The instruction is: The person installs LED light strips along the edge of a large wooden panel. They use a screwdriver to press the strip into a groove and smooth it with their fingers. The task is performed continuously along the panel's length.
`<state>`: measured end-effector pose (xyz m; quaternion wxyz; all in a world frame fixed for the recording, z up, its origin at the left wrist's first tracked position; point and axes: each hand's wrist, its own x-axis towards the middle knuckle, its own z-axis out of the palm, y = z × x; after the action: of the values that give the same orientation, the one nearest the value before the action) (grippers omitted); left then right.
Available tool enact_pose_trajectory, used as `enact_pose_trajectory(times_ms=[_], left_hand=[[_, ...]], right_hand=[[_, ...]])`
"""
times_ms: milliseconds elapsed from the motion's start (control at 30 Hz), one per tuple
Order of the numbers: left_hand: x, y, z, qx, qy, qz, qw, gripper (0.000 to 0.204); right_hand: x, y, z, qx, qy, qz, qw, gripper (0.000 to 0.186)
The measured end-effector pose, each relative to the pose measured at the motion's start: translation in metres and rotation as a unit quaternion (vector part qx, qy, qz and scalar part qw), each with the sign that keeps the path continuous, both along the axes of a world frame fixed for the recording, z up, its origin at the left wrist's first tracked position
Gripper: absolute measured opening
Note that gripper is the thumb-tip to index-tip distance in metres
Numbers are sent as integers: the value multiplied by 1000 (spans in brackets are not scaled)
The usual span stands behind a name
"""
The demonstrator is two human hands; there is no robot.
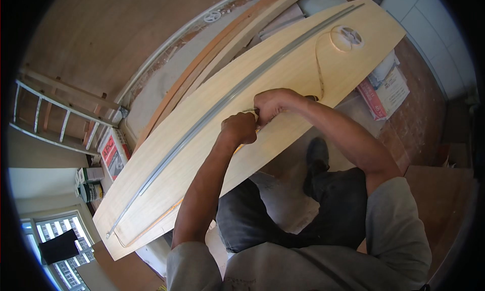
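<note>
A long pale wooden board (182,185) lies diagonally in front of me, with grey metal channels (172,159) along it and a thin orange strip (160,216) near its near edge. My left hand (239,126) is closed at the board's middle, over the strip. Beside it, slightly higher, my right hand (273,105) is closed, touching or very near the left, with a small metallic piece between them. What exactly each holds is unclear. A white spool (348,36) rests on the board's far end, a loose strand running down toward a small dark object beside my right hand.
Timber lengths (202,71) lie behind the board. A white ladder (60,119) leans at left above printed bags (113,154) and buckets (91,187). More bags (384,96) lie right of the board. A wooden panel (429,200) is at lower right. My legs and shoe are below.
</note>
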<state>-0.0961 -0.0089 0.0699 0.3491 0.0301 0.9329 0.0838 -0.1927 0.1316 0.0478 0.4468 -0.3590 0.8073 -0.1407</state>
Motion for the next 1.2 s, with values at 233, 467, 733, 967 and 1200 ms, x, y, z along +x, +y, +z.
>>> enact_pose_trajectory(times_ms=[233, 467, 733, 967, 1200], left_hand=[[-1, -30, -14, 75, 18, -63, 995, 24], [11, -43, -2, 197, 19, 46, 979, 21], [16, -37, -13, 136, 111, -12, 984, 20], [30, -23, -36, 230, 258, 15, 938, 14], [10, -34, -41, 267, 202, 8, 942, 16]], right_hand=[[5, -7, -1, 8, 59, 49, 997, 45], [9, -9, 5, 25, 78, 34, 996, 34], [8, -5, 6, 9, 61, 27, 998, 43], [5, -5, 0, 17, 52, 16, 998, 44], [2, -1, 7, 22, 30, 9, 999, 43]])
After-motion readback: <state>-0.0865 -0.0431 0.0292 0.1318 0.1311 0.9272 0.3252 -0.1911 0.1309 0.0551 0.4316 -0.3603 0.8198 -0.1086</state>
